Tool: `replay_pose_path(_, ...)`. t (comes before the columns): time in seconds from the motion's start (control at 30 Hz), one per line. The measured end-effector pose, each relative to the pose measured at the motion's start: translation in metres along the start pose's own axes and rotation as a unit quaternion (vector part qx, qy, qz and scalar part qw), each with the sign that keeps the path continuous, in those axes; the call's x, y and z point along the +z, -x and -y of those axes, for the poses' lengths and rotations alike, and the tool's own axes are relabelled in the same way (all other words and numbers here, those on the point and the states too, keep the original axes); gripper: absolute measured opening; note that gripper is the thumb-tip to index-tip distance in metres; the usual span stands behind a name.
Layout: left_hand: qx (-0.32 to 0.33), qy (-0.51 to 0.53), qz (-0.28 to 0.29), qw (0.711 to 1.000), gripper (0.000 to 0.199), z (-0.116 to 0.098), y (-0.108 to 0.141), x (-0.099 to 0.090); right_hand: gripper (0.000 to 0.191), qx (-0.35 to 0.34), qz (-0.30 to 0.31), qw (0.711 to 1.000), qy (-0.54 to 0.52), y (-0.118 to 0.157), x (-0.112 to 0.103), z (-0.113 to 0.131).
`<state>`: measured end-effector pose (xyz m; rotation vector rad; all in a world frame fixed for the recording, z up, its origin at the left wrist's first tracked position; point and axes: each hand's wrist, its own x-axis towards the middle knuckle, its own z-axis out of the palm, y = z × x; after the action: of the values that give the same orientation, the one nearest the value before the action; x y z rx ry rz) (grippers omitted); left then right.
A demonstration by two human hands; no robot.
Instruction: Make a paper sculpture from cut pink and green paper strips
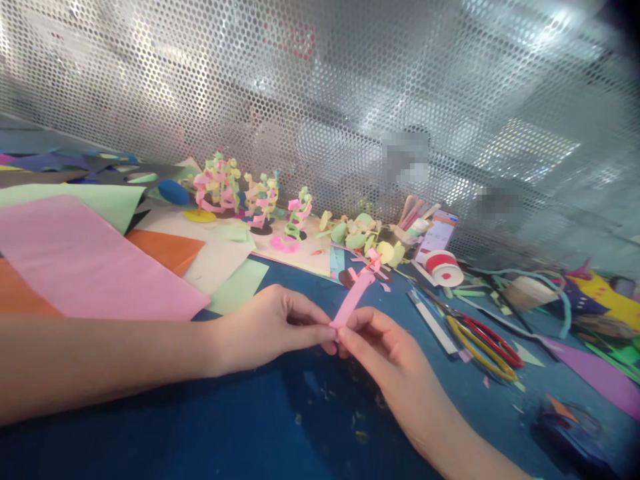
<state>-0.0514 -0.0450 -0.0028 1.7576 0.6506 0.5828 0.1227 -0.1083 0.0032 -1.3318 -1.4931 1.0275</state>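
Note:
A narrow pink paper strip [354, 299] stands between my hands, slanting up and away to the right. My left hand [280, 327] pinches its near end between thumb and fingers. From the other side, my right hand [383, 350] pinches the same end, its fingertips touching those of the left. Just behind the strip's far end is a small paper piece with an orange stem [369, 265] and pink bits; whether the strip touches it I cannot tell.
Left lie large pink [95, 260] and orange paper sheets [167, 250]. Curled paper decorations [220, 187] stand at the back before a perforated metal screen [280, 87]. To the right are red-and-yellow-handled scissors [483, 343], a ribbon spool [445, 269], a phone [437, 233] and paper scraps.

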Motion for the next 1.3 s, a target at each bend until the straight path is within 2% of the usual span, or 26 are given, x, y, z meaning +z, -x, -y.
replay_pose_path(0.23,-0.013,-0.102,-0.007,0.995,0.024,-0.0012,0.0033,0.0000,0.013,-0.017,0.019,0.999,0.043,0.0000,-0.0020,-0.0006)
replay_pose_path(0.53,0.000,-0.130,-0.012,0.991,0.025,-0.0015,0.0033,0.0025,0.018,-0.006,0.014,0.997,0.075,0.0007,-0.0021,-0.0035)
replay_pose_path(0.63,-0.008,-0.138,-0.020,0.990,0.026,-0.0011,0.0029,0.0021,0.014,-0.086,-0.069,0.985,0.129,0.0025,-0.0026,-0.0062)
replay_pose_path(0.7,-0.016,-0.138,-0.024,0.990,0.026,-0.0006,0.0031,0.0019,0.011,-0.185,-0.120,0.951,0.218,0.0040,-0.0039,-0.0062)
replay_pose_path(0.77,-0.019,-0.126,-0.022,0.992,0.025,-0.0003,0.0035,0.0020,0.006,-0.274,-0.121,0.908,0.294,0.0054,-0.0051,-0.0049)
replay_pose_path(0.83,-0.014,-0.118,-0.019,0.993,0.022,-0.0004,0.0039,0.0025,0.010,-0.318,-0.109,0.882,0.329,0.0061,-0.0056,-0.0034)
replay_pose_path(1.0,0.028,-0.152,-0.028,0.988,0.017,-0.0017,0.0056,0.0041,0.011,-0.316,-0.116,0.878,0.340,0.0058,-0.0047,-0.0040)
replay_pose_path(1.3,0.100,-0.257,-0.048,0.960,0.023,-0.0060,0.0080,0.0060,0.007,-0.246,-0.106,0.906,0.326,0.0031,-0.0032,-0.0028)
